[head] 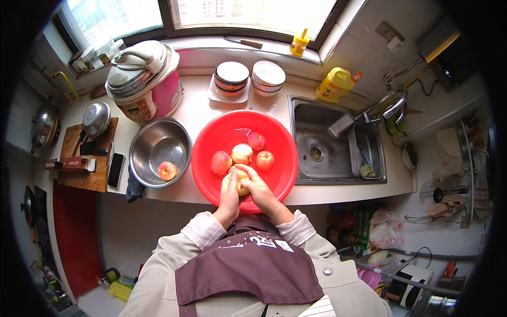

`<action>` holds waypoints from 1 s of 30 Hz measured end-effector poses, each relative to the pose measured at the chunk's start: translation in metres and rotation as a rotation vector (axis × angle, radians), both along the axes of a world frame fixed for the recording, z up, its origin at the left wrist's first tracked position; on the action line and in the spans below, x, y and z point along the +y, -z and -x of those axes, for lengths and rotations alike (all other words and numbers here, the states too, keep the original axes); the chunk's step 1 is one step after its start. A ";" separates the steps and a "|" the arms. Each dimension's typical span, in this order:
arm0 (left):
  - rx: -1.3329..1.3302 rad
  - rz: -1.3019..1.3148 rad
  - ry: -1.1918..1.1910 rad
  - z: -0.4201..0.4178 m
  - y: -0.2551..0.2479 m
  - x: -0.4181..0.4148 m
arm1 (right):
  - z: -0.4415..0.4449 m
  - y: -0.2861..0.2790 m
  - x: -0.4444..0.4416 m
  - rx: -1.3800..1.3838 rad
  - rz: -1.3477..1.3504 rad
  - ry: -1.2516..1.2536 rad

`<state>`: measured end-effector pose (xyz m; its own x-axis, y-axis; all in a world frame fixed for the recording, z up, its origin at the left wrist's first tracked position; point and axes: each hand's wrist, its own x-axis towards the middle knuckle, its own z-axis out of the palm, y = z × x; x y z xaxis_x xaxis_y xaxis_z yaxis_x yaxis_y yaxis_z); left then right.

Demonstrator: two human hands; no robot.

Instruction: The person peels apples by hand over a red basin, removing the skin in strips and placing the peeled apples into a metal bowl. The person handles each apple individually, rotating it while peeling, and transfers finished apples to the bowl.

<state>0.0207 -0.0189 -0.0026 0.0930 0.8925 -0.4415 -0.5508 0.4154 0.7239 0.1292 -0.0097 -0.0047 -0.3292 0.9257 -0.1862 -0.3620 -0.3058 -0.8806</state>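
My left hand (230, 195) and my right hand (258, 189) are cupped around a pale yellow apple (242, 188) over the near side of a red plastic basin (205, 136). The fingers cover much of that fruit. Just beyond my fingertips, a yellowish apple (242, 153) sits between two redder ones, a left apple (221, 163) and a right apple (265, 160). Behind them is a deep red apple (256, 140). The basin seems to hold water. To its left, a single red-and-yellow apple (167, 170) lies in a stainless steel bowl (152, 146).
On the right is a steel sink (317, 136) with a faucet (390, 109). A yellow detergent bottle (338, 84) and stacked bowls (268, 75) stand at the back. Leftward are a pressure cooker (144, 81), a wooden cutting board (103, 158) and a phone (115, 170). A knife (243, 42) lies on the windowsill.
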 end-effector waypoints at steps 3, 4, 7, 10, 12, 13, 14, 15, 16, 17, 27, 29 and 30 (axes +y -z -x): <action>0.115 -0.110 0.024 0.000 0.005 0.002 | -0.009 -0.013 0.001 0.293 0.114 -0.030; 0.143 -0.131 0.032 0.001 0.001 0.002 | -0.014 -0.014 0.001 0.359 0.107 -0.047; 0.204 -0.194 0.057 0.004 0.002 0.001 | -0.015 -0.016 0.003 0.343 0.081 -0.046; 0.320 -0.343 0.021 0.003 0.020 0.002 | -0.011 -0.018 0.002 0.237 0.060 -0.006; 0.383 -0.405 0.020 0.003 0.028 0.003 | -0.008 -0.021 0.000 0.142 0.078 0.033; 0.397 -0.401 0.040 0.004 0.029 0.002 | -0.007 -0.022 0.000 0.143 0.082 0.046; 0.411 -0.398 0.061 0.005 0.029 0.002 | -0.007 -0.022 -0.001 0.144 0.087 0.058; 0.427 -0.424 0.060 0.005 0.029 0.002 | -0.006 -0.023 -0.001 0.144 0.091 0.068; 0.444 -0.449 0.059 0.004 0.029 0.002 | -0.008 -0.025 -0.001 0.198 0.125 0.041; 0.461 -0.474 0.057 0.004 0.028 0.002 | -0.012 -0.029 -0.001 0.251 0.159 0.013; -0.068 -0.081 0.393 0.016 -0.013 0.007 | -0.019 -0.025 -0.003 0.314 0.183 0.048; -0.150 -0.063 0.395 0.017 -0.013 0.008 | -0.014 -0.020 -0.005 0.272 0.163 0.131; -0.174 -0.055 0.385 0.017 -0.011 0.008 | -0.010 -0.020 -0.006 0.244 0.138 0.172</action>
<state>0.0037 -0.0111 0.0089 0.4929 0.8000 -0.3421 -0.4791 0.5778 0.6607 0.1389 -0.0153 0.0149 -0.2210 0.9430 -0.2487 -0.6139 -0.3326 -0.7158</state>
